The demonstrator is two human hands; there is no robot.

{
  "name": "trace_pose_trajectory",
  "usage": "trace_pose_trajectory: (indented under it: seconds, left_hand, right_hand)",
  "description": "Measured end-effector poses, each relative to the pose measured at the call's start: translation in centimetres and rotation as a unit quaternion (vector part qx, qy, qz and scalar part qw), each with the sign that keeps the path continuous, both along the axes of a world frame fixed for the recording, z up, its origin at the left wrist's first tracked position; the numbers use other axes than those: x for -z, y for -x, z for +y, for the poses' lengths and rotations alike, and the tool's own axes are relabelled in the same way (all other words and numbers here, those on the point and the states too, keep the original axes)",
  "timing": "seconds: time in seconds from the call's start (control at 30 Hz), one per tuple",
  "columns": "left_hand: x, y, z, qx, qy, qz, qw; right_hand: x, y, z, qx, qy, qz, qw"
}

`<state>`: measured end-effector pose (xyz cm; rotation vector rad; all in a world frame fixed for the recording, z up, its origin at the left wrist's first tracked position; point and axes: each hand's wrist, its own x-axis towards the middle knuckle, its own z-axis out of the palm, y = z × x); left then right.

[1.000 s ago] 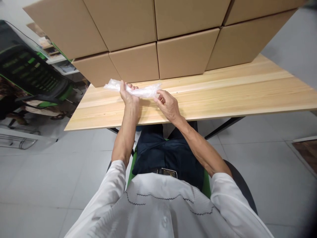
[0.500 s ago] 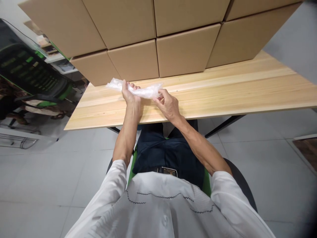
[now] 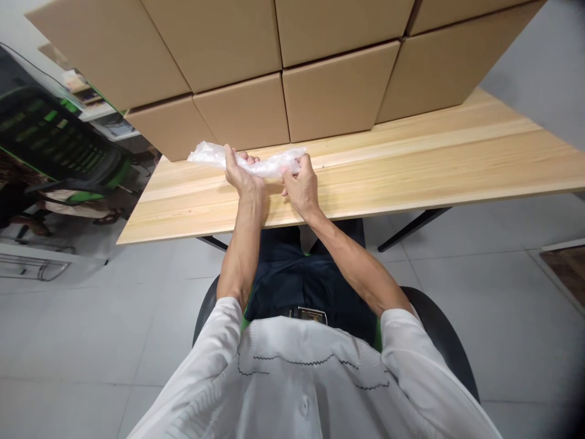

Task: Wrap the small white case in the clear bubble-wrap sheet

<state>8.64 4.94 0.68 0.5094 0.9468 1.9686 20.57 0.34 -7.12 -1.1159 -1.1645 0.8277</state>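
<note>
White sleeves lead to our two hands over the pale wooden tabletop (image 3: pixel 411 164); our left hand (image 3: pixel 240 175) and right hand (image 3: pixel 299 186) both grip a crumpled clear plastic bag (image 3: pixel 269 164), stretched between them; beyond, stacked brown cardboard boxes (image 3: pixel 329 91) line the far edge.

Bright, even indoor light falls from above, with soft shadows under the hands on the wooden table (image 3: pixel 411 164). The clear plastic bag (image 3: pixel 247 163) catches pale glare. Straight edges of the cardboard boxes (image 3: pixel 329 91) bow outward from wide-angle distortion, and the lower right corner darkens. Focus is sharp throughout.
</note>
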Motion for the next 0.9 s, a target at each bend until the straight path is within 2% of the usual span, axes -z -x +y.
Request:
trace_pose_trajectory:
  seconds: [0.3,0.57,0.77,0.9]
  left_hand:
    - [-0.7,0.2,-0.7,0.004,-0.010,0.023,1.000]
    - [-0.6,-0.4,-0.7,-0.007,-0.025,0.000,1.000]
    - [-0.6,-0.7,-1.0,-0.001,-0.043,0.009,0.999]
    - [-0.6,-0.1,-1.0,-0.051,-0.057,-0.024,0.997]
  right_hand:
    - [0.2,-1.6,-0.4,-0.015,-0.019,0.069,0.997]
    - [-1.4,-2.7,-2.1,-0.012,0.011,0.134,0.991]
    - [0.1,-3.6,-1.8,-0.009,0.014,0.134,0.991]
    - [0.6,-5.8,-2.5,0.056,-0.024,0.107,0.992]
